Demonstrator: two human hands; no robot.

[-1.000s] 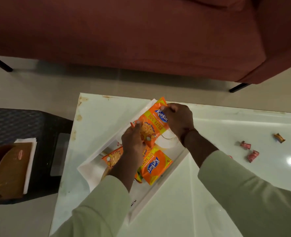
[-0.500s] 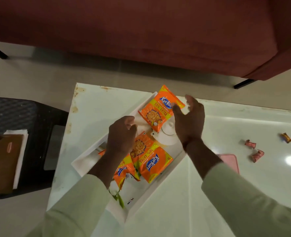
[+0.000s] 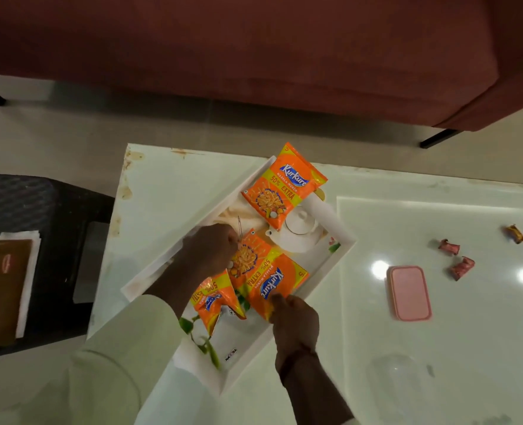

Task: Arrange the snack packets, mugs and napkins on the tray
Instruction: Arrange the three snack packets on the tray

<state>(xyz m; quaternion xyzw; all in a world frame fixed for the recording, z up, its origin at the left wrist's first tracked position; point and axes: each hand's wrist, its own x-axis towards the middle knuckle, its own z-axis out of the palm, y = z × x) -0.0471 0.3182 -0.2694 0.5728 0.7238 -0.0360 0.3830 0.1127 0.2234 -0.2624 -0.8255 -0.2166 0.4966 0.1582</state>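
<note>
While I watch the head view, my right hand (image 3: 295, 317) pinches the near corner of a snack packet (image 3: 271, 283) lying flat in the white tray (image 3: 344, 250) on the bench (image 3: 438, 332), long axis running away from me toward the teapot (image 3: 297, 233). My left hand (image 3: 211, 253) rests fingers-closed on its far end; whether it actually grips, I cannot tell. Another packet (image 3: 281, 187) lies at the tray's far end.

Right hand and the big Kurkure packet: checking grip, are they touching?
Touching. The head view shows the right hand with fingers pinching the near edge of the Kurkure packet.
</note>
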